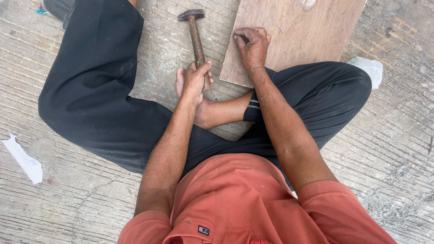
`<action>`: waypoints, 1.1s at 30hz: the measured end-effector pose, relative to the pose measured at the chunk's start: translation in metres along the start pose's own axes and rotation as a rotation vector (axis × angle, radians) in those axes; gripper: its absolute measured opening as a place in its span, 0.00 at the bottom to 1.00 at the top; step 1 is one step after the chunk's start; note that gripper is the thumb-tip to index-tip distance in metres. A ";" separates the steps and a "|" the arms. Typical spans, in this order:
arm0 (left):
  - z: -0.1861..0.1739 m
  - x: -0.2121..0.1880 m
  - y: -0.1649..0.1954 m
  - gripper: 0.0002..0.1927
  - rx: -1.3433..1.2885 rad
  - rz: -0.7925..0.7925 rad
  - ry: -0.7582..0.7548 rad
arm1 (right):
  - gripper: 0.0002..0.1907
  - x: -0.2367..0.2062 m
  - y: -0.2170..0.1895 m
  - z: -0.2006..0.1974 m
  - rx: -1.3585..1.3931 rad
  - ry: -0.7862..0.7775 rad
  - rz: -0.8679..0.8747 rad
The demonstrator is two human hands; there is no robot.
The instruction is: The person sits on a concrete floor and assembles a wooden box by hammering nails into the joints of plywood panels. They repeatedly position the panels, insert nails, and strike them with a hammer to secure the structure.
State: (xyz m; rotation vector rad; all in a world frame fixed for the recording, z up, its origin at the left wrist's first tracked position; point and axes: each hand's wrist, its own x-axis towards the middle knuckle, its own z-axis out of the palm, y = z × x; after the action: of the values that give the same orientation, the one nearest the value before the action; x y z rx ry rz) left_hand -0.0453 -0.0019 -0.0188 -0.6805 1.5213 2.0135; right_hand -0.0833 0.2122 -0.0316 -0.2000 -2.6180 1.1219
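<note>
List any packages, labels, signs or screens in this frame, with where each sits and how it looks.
Shirt label: small dark rectangular patch with a red and white mark, on the front of the orange shirt, bottom centre.
Paper scrap: torn white strip, on the concrete at the left edge.
Plastic bag: crumpled, whitish, on the concrete by the knee at right.
No signs or screens.

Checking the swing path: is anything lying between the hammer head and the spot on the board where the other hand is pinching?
Nothing visible: only bare concrete and the board edge lie between the hammer head and the right hand. A loose nail lies farther right.
</note>
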 end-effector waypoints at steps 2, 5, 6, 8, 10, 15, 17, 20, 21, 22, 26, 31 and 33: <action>-0.002 0.001 -0.001 0.17 -0.057 -0.022 -0.015 | 0.04 0.000 0.001 0.000 0.008 -0.016 0.040; -0.004 0.002 -0.003 0.16 -0.042 -0.007 -0.024 | 0.04 -0.001 0.001 -0.001 0.010 -0.027 0.055; -0.003 0.002 -0.003 0.16 -0.042 -0.002 -0.025 | 0.04 -0.001 0.002 -0.002 0.008 -0.026 0.052; -0.001 -0.001 0.001 0.17 -0.042 0.008 -0.021 | 0.04 -0.001 0.003 -0.003 0.002 -0.018 0.011; 0.004 -0.007 0.008 0.17 -0.082 -0.033 -0.037 | 0.05 -0.002 0.004 -0.003 -0.006 -0.020 -0.026; 0.019 -0.041 0.025 0.23 0.502 0.128 0.080 | 0.19 -0.004 0.008 -0.001 -0.025 -0.027 -0.078; 0.019 -0.058 0.020 0.29 0.949 0.330 0.151 | 0.22 -0.005 0.011 -0.002 -0.022 -0.042 -0.060; 0.018 -0.069 0.002 0.33 0.887 0.520 0.018 | 0.25 -0.005 0.016 -0.004 -0.029 -0.039 -0.069; 0.017 -0.069 -0.005 0.34 1.087 0.665 0.086 | 0.25 -0.005 0.017 -0.005 -0.035 -0.037 -0.078; 0.015 -0.069 -0.012 0.35 1.284 0.806 0.158 | 0.27 -0.004 0.019 -0.005 -0.024 -0.039 -0.077; 0.008 -0.071 -0.025 0.31 1.250 0.831 0.125 | 0.31 -0.005 0.026 -0.004 -0.010 -0.044 -0.074; 0.015 -0.083 -0.012 0.30 0.904 0.461 -0.058 | 0.33 -0.006 0.031 -0.001 -0.030 -0.045 -0.069; 0.022 -0.086 -0.004 0.31 0.928 0.392 -0.046 | 0.34 -0.007 0.032 -0.001 -0.028 -0.053 -0.049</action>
State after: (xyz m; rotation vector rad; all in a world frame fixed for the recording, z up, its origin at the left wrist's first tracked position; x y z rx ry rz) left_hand 0.0192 0.0109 0.0410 0.0495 2.3985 1.2650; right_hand -0.0761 0.2339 -0.0557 -0.1132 -2.6712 1.0897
